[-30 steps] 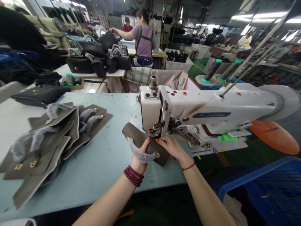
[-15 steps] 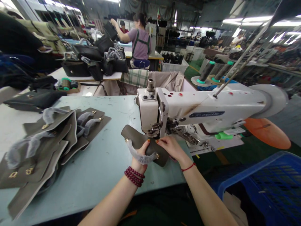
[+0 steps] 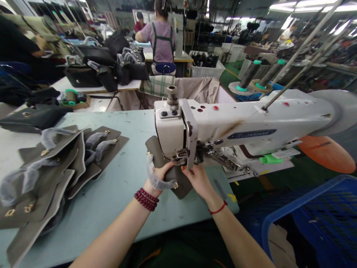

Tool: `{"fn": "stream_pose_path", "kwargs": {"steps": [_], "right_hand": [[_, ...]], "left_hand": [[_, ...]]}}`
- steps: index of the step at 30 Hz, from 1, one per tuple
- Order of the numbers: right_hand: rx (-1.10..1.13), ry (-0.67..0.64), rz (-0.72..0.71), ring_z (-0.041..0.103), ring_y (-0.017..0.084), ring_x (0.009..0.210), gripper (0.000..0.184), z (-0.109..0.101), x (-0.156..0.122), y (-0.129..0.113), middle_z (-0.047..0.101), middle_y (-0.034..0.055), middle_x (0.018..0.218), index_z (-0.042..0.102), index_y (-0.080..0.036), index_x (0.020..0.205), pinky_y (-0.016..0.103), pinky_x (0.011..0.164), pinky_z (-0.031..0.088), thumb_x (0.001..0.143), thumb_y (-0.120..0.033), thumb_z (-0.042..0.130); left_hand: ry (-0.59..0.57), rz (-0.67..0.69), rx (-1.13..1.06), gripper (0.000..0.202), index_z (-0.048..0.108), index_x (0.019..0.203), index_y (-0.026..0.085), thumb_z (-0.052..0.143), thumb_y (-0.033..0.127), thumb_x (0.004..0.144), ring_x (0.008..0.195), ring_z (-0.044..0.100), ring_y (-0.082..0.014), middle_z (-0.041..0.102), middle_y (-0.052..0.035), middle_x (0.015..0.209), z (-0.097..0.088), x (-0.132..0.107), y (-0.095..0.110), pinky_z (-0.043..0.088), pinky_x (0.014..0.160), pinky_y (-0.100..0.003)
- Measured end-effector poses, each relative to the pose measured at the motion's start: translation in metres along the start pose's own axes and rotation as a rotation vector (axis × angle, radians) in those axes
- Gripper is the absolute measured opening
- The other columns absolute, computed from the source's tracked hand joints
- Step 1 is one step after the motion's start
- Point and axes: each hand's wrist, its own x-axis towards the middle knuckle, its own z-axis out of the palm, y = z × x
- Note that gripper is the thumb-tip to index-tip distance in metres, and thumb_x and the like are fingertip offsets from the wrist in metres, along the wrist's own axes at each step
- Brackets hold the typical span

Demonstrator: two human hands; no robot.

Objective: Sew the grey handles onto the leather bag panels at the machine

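Observation:
An olive-grey leather bag piece [image 3: 156,150] with a plastic-wrapped handle [image 3: 153,178] lies under the head of a white sewing machine [image 3: 223,128]. My left hand [image 3: 159,175] is closed on the piece's near edge beside the handle. My right hand [image 3: 196,179] presses on the piece just right of the needle area, fingers bent against the leather. The fingertips of both hands sit partly under the machine head. A dark red bead bracelet circles my left wrist, a thin red cord my right.
A stack of similar olive pieces [image 3: 52,167] with gold fittings lies on the pale blue table [image 3: 117,201] at left. A blue plastic crate [image 3: 309,219] stands at lower right. Thread cones [image 3: 248,76] rise behind the machine. Another person [image 3: 161,39] works at a far table with dark bags [image 3: 97,67].
The bag piece has turned and slid further under the machine head. Both hands moved up and slightly left with it. The far person lowered an arm.

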Motion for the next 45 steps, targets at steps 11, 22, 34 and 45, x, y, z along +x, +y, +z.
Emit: {"fn": "stream_pose_path", "kwargs": {"steps": [11,22,34,45], "right_hand": [[0.119,0.056,0.118,0.057,0.016,0.067,0.039,0.025,-0.011,-0.007,0.065,0.0044,0.07,0.067,-0.012,0.076,0.022,0.061,0.042,0.091,-0.042,0.048],[0.536,-0.002,0.313,0.061,0.013,0.048,0.038,0.04,-0.026,-0.006,0.058,-0.0005,0.066,0.056,-0.016,0.075,0.018,0.041,0.043,0.083,-0.053,0.056],[0.613,0.001,0.327,0.062,0.013,0.048,0.04,0.041,-0.044,-0.014,0.068,0.0034,0.063,0.056,-0.016,0.073,0.018,0.043,0.044,0.083,-0.055,0.055],[0.564,-0.02,0.331,0.06,0.011,0.046,0.04,0.039,-0.051,-0.007,0.068,0.0052,0.064,0.057,-0.014,0.074,0.015,0.04,0.039,0.084,-0.053,0.054]], "left_hand": [[-0.376,-0.204,-0.051,0.056,0.066,0.115,0.018,0.082,0.02,0.061,0.109,0.061,-0.0346,0.065,-0.0133,0.12,-0.03,0.026,0.02,0.049,0.094,-0.049],[-0.222,-0.201,-0.101,0.049,0.064,0.114,0.012,0.078,0.025,0.069,0.095,0.067,-0.0284,0.069,-0.0147,0.112,-0.049,0.032,0.007,0.056,0.08,-0.035],[0.039,-0.18,-0.543,0.044,0.068,0.1,0.015,0.066,0.052,0.076,0.087,0.065,-0.0249,0.071,-0.0123,0.095,0.017,-0.079,-0.055,0.051,0.073,-0.035],[0.152,-0.326,0.05,0.044,0.074,0.084,0.007,0.07,0.05,0.072,0.091,0.064,-0.0245,0.073,-0.0128,0.092,-0.004,-0.067,-0.043,0.047,0.087,-0.033]]}}
